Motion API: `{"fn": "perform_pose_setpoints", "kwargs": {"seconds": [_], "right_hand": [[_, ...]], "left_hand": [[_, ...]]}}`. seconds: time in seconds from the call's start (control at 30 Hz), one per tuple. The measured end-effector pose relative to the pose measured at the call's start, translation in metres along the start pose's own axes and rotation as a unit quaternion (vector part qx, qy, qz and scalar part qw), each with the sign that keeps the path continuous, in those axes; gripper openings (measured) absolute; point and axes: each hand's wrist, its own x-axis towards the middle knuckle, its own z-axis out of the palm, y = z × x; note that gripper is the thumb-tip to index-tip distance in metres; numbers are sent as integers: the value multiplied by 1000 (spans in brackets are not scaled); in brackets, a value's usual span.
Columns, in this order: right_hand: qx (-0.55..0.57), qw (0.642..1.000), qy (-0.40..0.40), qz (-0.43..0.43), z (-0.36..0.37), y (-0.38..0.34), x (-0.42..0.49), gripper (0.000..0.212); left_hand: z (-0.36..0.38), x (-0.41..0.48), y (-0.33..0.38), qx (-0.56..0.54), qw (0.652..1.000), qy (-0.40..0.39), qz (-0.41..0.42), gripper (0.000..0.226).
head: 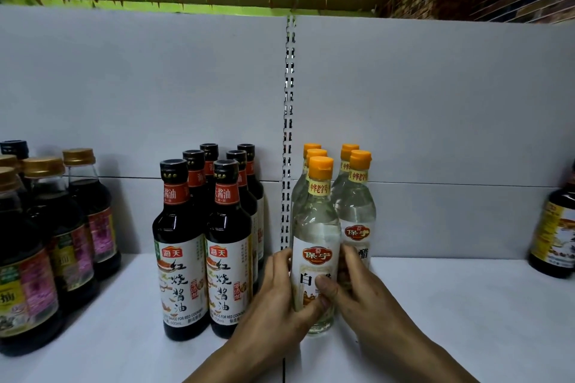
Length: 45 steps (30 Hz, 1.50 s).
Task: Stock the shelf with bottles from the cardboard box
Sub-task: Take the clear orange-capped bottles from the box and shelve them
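White shelf boards carry the clear, orange-capped vinegar bottle [315, 246] upright at 12 o'clock from me, where I have both grips pinching it, left hand [273, 292] at 9 o'clock, right hand [361, 286] at 3, equally near.

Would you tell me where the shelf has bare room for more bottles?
Widest: the shelf between the clear bottles and the dark bottle at right. Narrower: between the gold-capped bottles and soy-sauce bottles. Crowded around both hands.
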Motion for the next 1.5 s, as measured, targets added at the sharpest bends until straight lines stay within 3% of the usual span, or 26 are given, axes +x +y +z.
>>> {"fn": "perform_pose_setpoints", "kwargs": {"seconds": [0.37, 0.53, 0.7, 0.83, 0.97, 1.2, 1.5], "right_hand": [[-134, 990, 45, 3, -12, -23, -19, 38], [-198, 977, 74, 13, -13, -41, -36, 49], [-214, 970, 109, 46, -7, -57, -71, 40], [-210, 963, 148, 77, -4, -70, -106, 36], [-206, 953, 192, 108, -6, -80, -146, 42], [-203, 935, 254, 143, -15, -83, -217, 42], [-200, 910, 296, 210, -43, -83, -322, 41]], "left_hand": [[1, -5, 17, 36, 991, 95, 84, 92], [0, -11, 30, 68, 976, 153, 139, 84], [1, -18, 37, 88, 968, 156, 175, 75], [4, -26, 46, 86, 960, 104, 245, 66], [4, -36, 55, 70, 954, -3, 292, 63], [10, -61, 77, 116, 917, -114, 365, 59], [109, -128, 139, 45, 871, -260, 414, 62]]}}
